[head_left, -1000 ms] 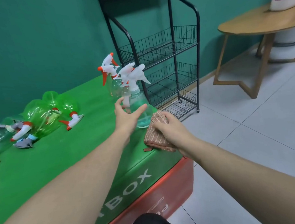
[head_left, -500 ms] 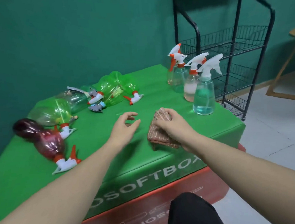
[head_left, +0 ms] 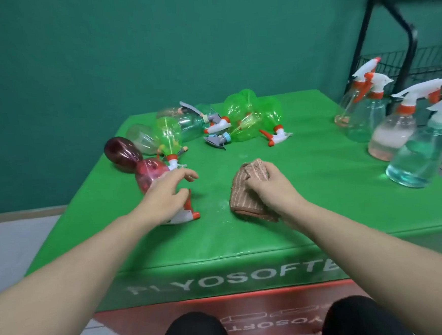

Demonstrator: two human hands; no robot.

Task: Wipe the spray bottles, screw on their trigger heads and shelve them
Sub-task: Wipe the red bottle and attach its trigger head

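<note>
You are reaching your left hand [head_left: 168, 195] out over the red spray bottle [head_left: 150, 176] lying on its side at about ten o'clock from the middle of the green soft box [head_left: 310, 202]. The fingers are spread and loosely curved above its neck and its white-and-red trigger head [head_left: 185, 215], not yet clasping anything. The palm is facing down and the forearm is running in low from seven o'clock, which reads as an approach to pick this bottle up for wiping.

Your right hand [head_left: 272, 189] is gripping the striped brown cloth [head_left: 248, 189], fingers curled round its bunched top while the rest is resting on the box, wrist low. Keeping it there is probably meant to have it ready once the bottle comes across.

The unfinished bottles are lying in a heap at eleven to twelve o'clock: a dark red bottle [head_left: 122, 154], clear bottles [head_left: 143, 137] and green bottles [head_left: 247, 119]. Four bottles are standing upright at two to three o'clock, trigger heads on, the teal bottle [head_left: 420, 159] nearest, just beside the black wire rack [head_left: 410, 36], likely staged for shelving.
</note>
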